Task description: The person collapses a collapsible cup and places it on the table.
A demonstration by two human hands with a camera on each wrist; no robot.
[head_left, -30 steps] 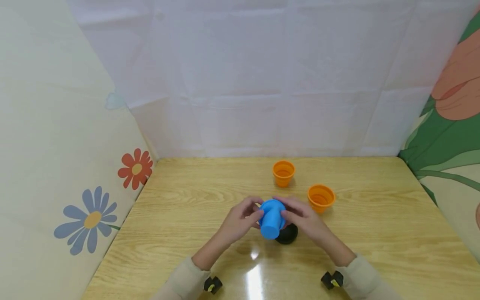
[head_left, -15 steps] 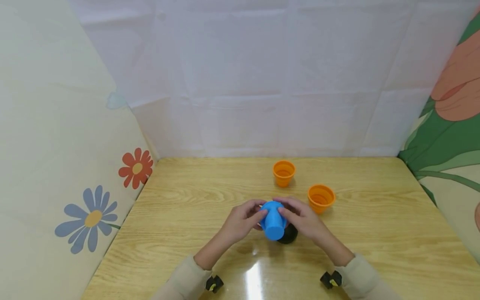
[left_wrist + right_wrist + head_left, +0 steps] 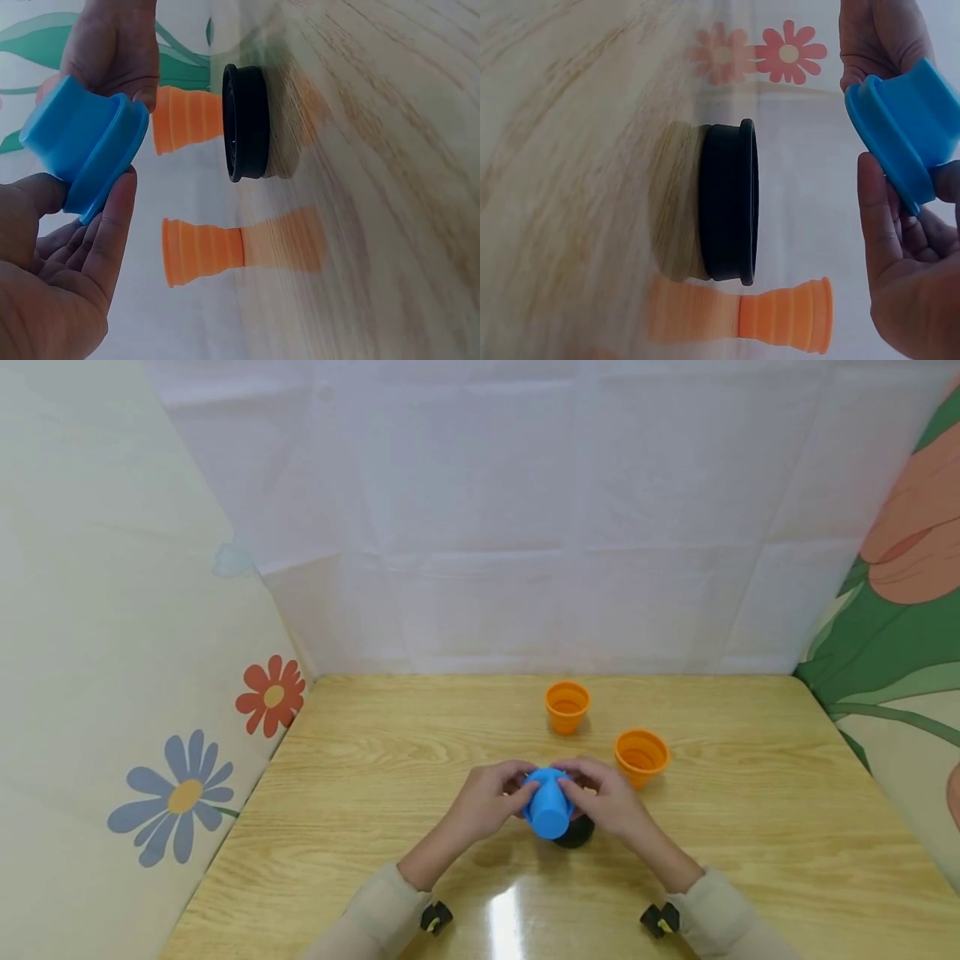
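A blue collapsible cup [image 3: 550, 814] is held in the air between both hands, its narrow base tilted toward the person. My left hand [image 3: 486, 795] grips its wide rim from the left, thumb on the upper side and fingers beneath. From the right, my right hand [image 3: 611, 799] pinches the same rim in a matching way. In the left wrist view the blue cup [image 3: 79, 139] has a broad flange, with fingertips right at its edge. Under the hands a black, flattened collapsible cup [image 3: 727, 202] sits on the table, partly hidden in the head view.
Two orange collapsible cups stand upright and extended on the wood-grain table [image 3: 360, 760]: one orange cup [image 3: 567, 707] farther back, another orange cup [image 3: 642, 757] just beyond the right hand. A white cloth [image 3: 480, 527] hangs behind the table, with flower-printed cloth at both sides.
The blue cup has shifted slightly right and its base has swung from pointing a little left to nearly straight at the person. The left hand has moved slightly right with it.
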